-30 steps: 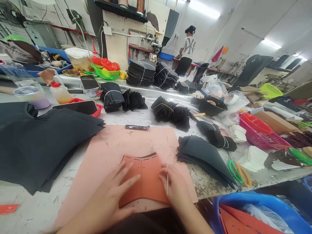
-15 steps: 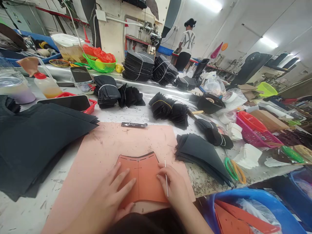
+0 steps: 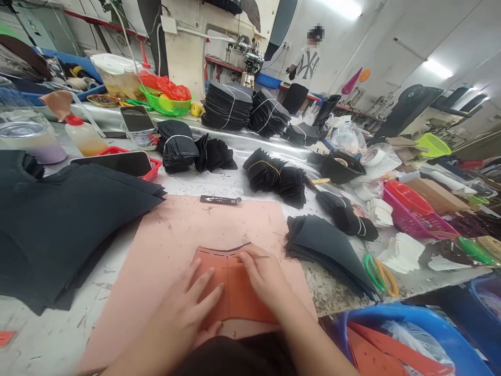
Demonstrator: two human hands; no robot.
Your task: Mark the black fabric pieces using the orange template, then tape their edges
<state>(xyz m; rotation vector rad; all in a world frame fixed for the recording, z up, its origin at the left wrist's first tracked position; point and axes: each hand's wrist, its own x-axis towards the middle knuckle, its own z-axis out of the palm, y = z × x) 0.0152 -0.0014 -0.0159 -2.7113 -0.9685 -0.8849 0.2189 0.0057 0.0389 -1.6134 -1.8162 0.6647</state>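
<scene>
An orange template (image 3: 219, 284) with a centre line and short slots along its top edge lies on a pink sheet (image 3: 156, 245). A dark edge shows along its top, probably a black piece underneath. My left hand (image 3: 191, 297) rests flat on the template's left half, fingers spread. Over its upper right part, my right hand (image 3: 264, 274) pinches a thin pen-like rod (image 3: 260, 256); the fingers hide its tip, near the top slots. A small black tube-like packet (image 3: 220, 200) lies beyond the template.
Large black pieces (image 3: 78, 219) are stacked at left, a smaller black stack (image 3: 326, 248) at right. Scissors (image 3: 381, 274) lie by the right edge, above a blue bin (image 3: 391, 313). Several tied black bundles (image 3: 178, 146) line the back. A person (image 3: 303, 68) stands in the distance.
My right hand has moved up and left from the template's right edge to its top slots, turning the rod from upright to nearly level. My left hand stays on the template.
</scene>
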